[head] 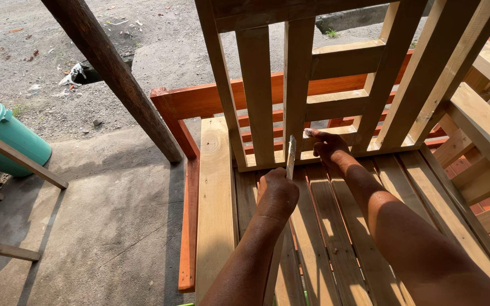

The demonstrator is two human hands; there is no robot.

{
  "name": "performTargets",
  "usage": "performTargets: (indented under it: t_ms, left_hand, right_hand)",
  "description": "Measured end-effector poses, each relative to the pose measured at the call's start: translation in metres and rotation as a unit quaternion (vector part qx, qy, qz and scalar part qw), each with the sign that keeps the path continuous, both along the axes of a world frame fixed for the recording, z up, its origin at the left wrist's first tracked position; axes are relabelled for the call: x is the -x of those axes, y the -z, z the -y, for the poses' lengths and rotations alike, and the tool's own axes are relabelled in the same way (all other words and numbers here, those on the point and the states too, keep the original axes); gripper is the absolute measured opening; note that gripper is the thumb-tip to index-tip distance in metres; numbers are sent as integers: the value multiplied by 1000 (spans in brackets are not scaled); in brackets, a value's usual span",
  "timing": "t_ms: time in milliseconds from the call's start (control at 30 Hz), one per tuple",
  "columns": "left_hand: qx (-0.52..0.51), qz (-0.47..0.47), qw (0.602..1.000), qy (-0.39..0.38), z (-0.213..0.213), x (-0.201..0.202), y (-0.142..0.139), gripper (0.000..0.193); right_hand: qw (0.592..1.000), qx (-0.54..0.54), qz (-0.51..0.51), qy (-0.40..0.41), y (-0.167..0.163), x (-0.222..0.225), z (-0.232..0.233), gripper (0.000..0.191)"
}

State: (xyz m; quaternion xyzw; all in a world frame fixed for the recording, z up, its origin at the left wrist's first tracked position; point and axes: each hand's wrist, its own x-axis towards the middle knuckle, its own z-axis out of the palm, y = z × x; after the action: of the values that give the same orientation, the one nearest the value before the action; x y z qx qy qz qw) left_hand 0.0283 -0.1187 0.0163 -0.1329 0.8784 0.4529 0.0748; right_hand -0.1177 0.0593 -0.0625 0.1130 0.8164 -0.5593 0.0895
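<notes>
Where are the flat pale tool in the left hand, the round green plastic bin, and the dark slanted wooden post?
flat pale tool [291, 157], head view, blade middle.
round green plastic bin [15, 137], head view, side wall.
dark slanted wooden post [117, 76], head view, mid-shaft.

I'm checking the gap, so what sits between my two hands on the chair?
In the head view, a thin pale tool held upright by the left hand and a bare stretch of seat slat lie before the right hand.

We observe a grey concrete floor [114, 226] at near left, giving way to gravel ground [41, 62] at far left. A dark slanted post [114, 79] crosses the upper left. A green bin [15, 136] stands at far left beside loose timber rails [18, 158]. Strong sunlight casts hard shadows.
</notes>
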Motion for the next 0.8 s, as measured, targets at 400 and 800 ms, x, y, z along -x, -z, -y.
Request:
performTargets:
  t_ms: [400, 800]
  left_hand:
    - [-5, -12, 1000, -5, 0, -4, -8, 18]
    - [6, -13, 1000, -5, 2, -4, -12, 19]
  right_hand:
    - [945, -256, -169, -116, 29, -8, -18, 58]
    - [858, -337, -357, -150, 34, -40, -15, 64]
